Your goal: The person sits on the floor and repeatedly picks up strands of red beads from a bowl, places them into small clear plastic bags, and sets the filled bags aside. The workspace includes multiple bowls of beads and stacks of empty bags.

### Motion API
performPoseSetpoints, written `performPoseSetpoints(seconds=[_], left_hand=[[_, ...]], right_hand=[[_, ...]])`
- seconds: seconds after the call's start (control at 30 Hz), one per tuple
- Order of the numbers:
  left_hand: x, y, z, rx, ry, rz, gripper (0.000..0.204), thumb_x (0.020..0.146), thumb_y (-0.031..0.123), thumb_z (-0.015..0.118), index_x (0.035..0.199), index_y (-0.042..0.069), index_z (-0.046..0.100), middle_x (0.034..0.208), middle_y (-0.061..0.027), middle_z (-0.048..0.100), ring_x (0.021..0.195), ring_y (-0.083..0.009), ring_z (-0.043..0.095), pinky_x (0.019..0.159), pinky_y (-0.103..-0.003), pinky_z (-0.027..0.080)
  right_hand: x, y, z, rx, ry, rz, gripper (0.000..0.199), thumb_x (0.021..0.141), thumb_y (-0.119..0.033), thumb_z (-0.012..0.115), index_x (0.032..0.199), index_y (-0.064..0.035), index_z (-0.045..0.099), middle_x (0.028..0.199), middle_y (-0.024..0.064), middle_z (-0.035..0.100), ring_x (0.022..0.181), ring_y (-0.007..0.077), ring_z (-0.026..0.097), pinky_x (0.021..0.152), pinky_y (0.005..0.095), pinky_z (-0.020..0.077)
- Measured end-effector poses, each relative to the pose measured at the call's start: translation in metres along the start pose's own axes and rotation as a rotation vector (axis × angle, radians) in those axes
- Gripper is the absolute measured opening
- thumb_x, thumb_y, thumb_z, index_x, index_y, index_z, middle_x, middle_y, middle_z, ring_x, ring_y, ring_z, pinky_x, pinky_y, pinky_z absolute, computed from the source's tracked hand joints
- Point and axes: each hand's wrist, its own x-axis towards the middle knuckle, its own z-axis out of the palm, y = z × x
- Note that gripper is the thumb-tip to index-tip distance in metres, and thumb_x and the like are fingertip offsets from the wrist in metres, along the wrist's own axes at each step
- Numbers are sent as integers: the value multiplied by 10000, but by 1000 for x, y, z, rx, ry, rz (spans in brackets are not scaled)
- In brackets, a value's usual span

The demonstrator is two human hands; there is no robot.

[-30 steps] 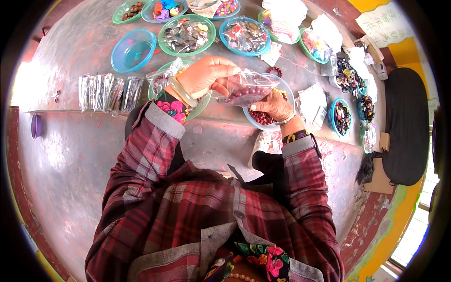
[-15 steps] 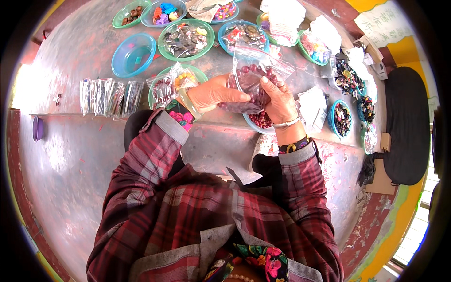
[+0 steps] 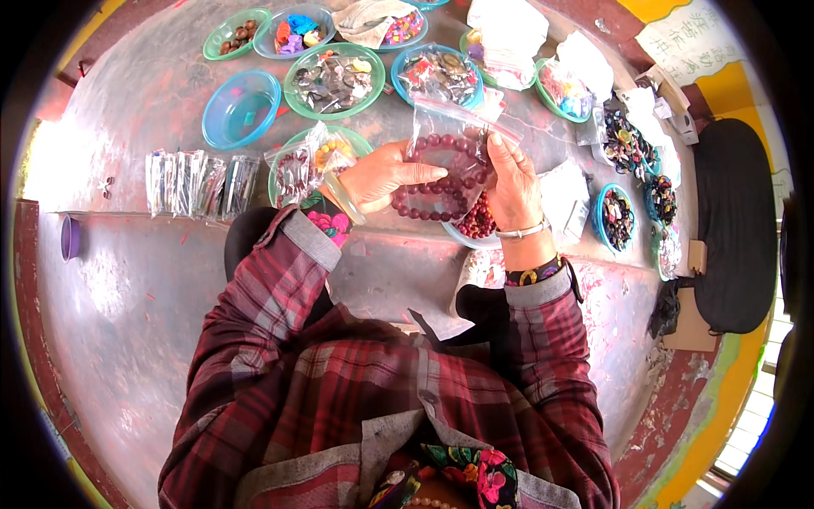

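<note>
A clear plastic zip bag (image 3: 454, 136) stands upright between both hands above the table. Inside it hangs a bracelet of dark red round beads (image 3: 441, 178). My left hand (image 3: 381, 174) grips the bag's lower left side, fingers stretched across the beads. My right hand (image 3: 513, 182) holds the bag's right edge, thumb near the top seal. Just below the bag sits a blue bowl of dark red beads (image 3: 479, 225), partly hidden by my hands.
Green and blue bowls of mixed beads (image 3: 335, 81) (image 3: 441, 72) and an almost empty blue bowl (image 3: 242, 106) line the far side. Filled bags (image 3: 292, 170) and a row of narrow packets (image 3: 195, 182) lie left. More bead dishes (image 3: 619, 216) stand right.
The bag was lying flat between my hands over the blue bowl; it is now raised upright with the bead bracelet inside, and my right hand has come up to its right edge.
</note>
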Motion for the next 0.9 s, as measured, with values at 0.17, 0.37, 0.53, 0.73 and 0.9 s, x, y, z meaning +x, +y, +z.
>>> performPoseSetpoints(seconds=[0.17, 0.37, 0.53, 0.73, 0.9], left_hand=[[-2, 5, 14, 27, 85, 143, 339, 901, 156, 533, 1203, 4, 509, 1146, -71, 571, 1039, -160, 544, 920, -310, 424], [-4, 14, 9, 585, 259, 273, 324, 943, 210, 465, 1141, -29, 556, 1050, -66, 623, 992, -124, 563, 889, -270, 437], [-2, 9, 11, 482, 274, 457, 344, 953, 256, 454, 1093, -30, 584, 989, -58, 645, 865, -97, 577, 776, -260, 478], [-4, 3, 8, 565, 338, 321, 425, 979, 301, 353, 1183, -39, 506, 1071, -134, 610, 978, -184, 594, 871, -301, 474], [-12, 5, 0, 337, 309, 233, 463, 969, 358, 361, 1162, -38, 503, 1044, -151, 606, 950, -216, 610, 819, -336, 510]], right_hand=[[-4, -3, 13, -12, -4, -60, 257, 924, -221, 513, 1004, -12, 638, 977, 57, 645, 918, 131, 579, 847, 278, 439], [-3, 2, 11, 18, -10, -81, 263, 926, -221, 509, 998, -3, 637, 942, 67, 657, 871, 139, 602, 824, 278, 455], [-3, -2, 20, -27, -92, -98, 285, 929, -235, 491, 1012, 8, 613, 995, 125, 637, 897, 213, 610, 831, 332, 473], [0, 11, 18, -72, 82, -126, 282, 939, -237, 479, 989, -2, 626, 971, 88, 638, 866, 178, 620, 798, 299, 489], [-1, 12, 23, 79, 106, 55, 303, 918, -282, 519, 1068, -25, 575, 1041, 73, 598, 930, 180, 576, 840, 343, 454]])
